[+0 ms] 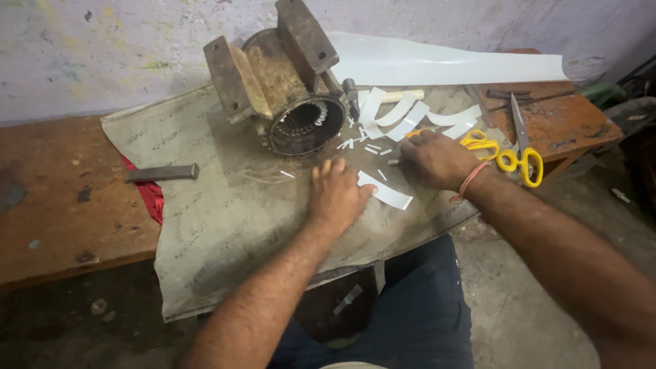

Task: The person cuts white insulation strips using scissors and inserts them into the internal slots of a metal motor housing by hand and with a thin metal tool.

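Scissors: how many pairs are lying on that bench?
1 pair of yellow-handled scissors, lying on the bench just beyond the right hand, blades pointing toward the wall. Another could be hidden under the paper strips.

The left hand point(336, 195) covers one end of a white paper strip point(389, 195); the right hand point(432, 159), at three o'clock, hides what it grips.

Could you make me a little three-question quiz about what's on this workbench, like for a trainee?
1. True or false: the scissors have yellow handles.
2. What does the left hand press on? A) white paper strip B) chisel C) motor housing
3. Which hand is nearer the scissors?
Key: 1 true. 2 A. 3 the right hand.
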